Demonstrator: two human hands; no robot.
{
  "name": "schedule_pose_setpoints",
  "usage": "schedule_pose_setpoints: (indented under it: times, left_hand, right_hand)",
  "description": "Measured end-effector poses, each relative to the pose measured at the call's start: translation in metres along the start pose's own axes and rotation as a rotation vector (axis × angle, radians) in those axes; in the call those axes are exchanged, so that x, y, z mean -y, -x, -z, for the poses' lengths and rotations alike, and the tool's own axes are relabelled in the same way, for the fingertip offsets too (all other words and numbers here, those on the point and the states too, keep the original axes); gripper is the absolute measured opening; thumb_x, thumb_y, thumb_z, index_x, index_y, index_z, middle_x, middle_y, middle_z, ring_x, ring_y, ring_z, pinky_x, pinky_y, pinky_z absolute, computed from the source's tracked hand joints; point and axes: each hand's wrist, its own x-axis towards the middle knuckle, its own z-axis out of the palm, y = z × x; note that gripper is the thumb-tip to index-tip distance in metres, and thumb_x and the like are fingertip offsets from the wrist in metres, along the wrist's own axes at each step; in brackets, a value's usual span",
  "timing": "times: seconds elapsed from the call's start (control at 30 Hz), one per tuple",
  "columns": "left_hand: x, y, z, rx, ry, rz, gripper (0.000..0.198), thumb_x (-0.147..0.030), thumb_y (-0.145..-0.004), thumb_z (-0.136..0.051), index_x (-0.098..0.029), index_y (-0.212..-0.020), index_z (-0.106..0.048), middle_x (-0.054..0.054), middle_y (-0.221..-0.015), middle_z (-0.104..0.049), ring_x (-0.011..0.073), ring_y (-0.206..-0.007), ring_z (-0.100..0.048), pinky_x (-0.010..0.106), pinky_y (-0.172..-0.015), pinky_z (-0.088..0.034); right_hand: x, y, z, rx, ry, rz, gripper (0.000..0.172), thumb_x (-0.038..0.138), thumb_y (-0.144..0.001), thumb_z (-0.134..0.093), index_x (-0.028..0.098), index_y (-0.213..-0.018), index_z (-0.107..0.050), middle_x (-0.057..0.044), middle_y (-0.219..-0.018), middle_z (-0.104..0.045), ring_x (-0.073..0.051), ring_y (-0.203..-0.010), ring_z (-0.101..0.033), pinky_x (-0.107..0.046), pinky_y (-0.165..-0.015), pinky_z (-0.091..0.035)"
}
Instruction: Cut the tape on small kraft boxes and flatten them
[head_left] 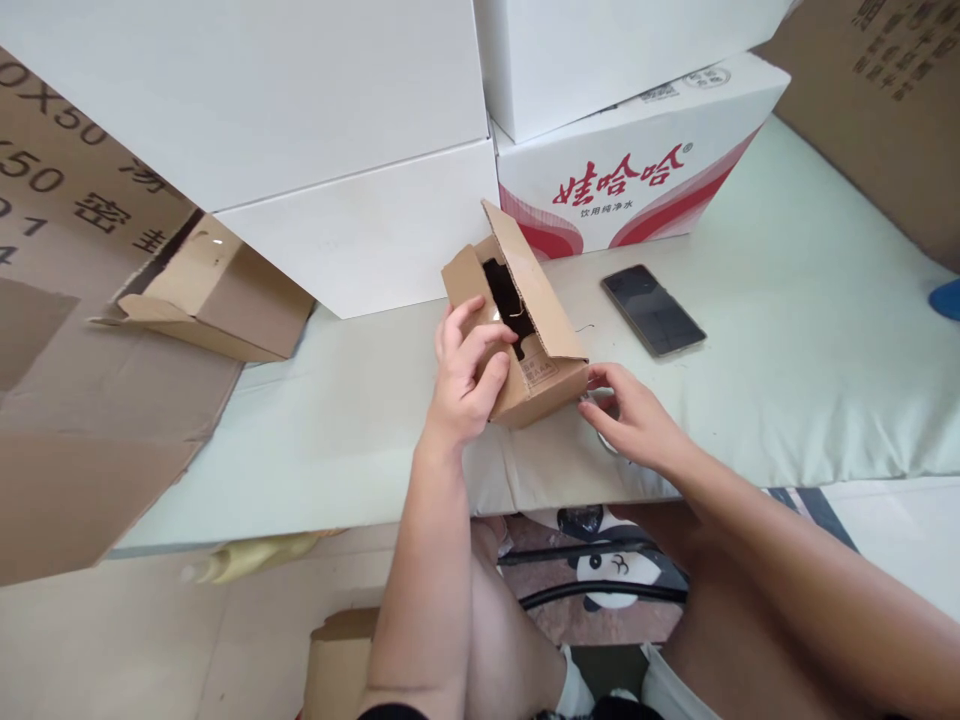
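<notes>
A small brown cardboard box [547,395] sits tilted on the pale green surface, its top flap raised and a dark opening showing. My left hand [469,375] grips the box's left side, fingers curled over the flap toward the opening. At the box's right front corner, my right hand [630,415] has thumb and fingers closed on the cardboard edge. Part of a thin, pale curved object shows under the right hand, too hidden to name. What lies inside the box is too dark to make out.
A black phone [652,310] lies to the right. White cartons [360,230] and a red-printed white carton [637,180] are stacked behind. Another opened brown box [232,290] leans at left by a large carton [90,330]. A blue object [946,299] shows at the right edge.
</notes>
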Motion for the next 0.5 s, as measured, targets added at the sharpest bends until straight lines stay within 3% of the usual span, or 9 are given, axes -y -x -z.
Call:
schedule_pose_setpoints:
  times: [0.13, 0.23, 0.33, 0.5]
  left_hand:
    - [0.000, 0.001, 0.001, -0.076, 0.126, 0.037, 0.040, -0.065, -0.096, -0.040, -0.027, -0.102, -0.053, 0.011, -0.155, -0.040, 0.0316, -0.153, -0.032, 0.052, -0.123, -0.031]
    - [-0.001, 0.001, 0.003, -0.151, 0.261, 0.126, 0.036, -0.063, -0.089, -0.045, -0.028, -0.093, -0.042, 0.007, -0.157, -0.041, 0.0317, -0.149, -0.038, 0.051, -0.116, -0.040]
    - [-0.004, 0.002, 0.006, -0.230, 0.516, 0.160, 0.032, -0.049, -0.077, -0.053, -0.026, -0.088, -0.034, 0.003, -0.155, -0.046, 0.0331, -0.141, -0.047, 0.053, -0.110, -0.046]
    - [-0.006, 0.003, 0.016, -0.264, 0.825, 0.119, 0.024, -0.026, -0.062, -0.048, -0.024, -0.082, -0.034, -0.003, -0.139, -0.062, 0.0328, -0.134, -0.055, 0.060, -0.111, -0.043]
  right_hand:
    - [0.001, 0.001, 0.000, 0.051, 0.017, 0.005, 0.030, 0.037, -0.086, -0.056, 0.022, -0.112, -0.054, -0.011, -0.118, -0.069, -0.019, -0.074, -0.063, -0.040, -0.076, -0.053]
    - [0.001, 0.000, 0.000, 0.042, 0.029, 0.080, 0.026, 0.035, -0.085, -0.057, 0.023, -0.108, -0.053, -0.011, -0.116, -0.069, -0.022, -0.085, -0.064, -0.040, -0.080, -0.052]
    - [-0.001, 0.000, 0.000, 0.047, 0.038, 0.132, 0.021, 0.035, -0.084, -0.058, 0.023, -0.101, -0.053, -0.012, -0.117, -0.067, -0.026, -0.098, -0.063, -0.041, -0.084, -0.052]
    - [-0.005, 0.002, 0.000, 0.083, 0.020, 0.247, 0.019, 0.039, -0.085, -0.063, 0.023, -0.090, -0.054, -0.012, -0.114, -0.059, -0.027, -0.103, -0.060, -0.043, -0.091, -0.052]
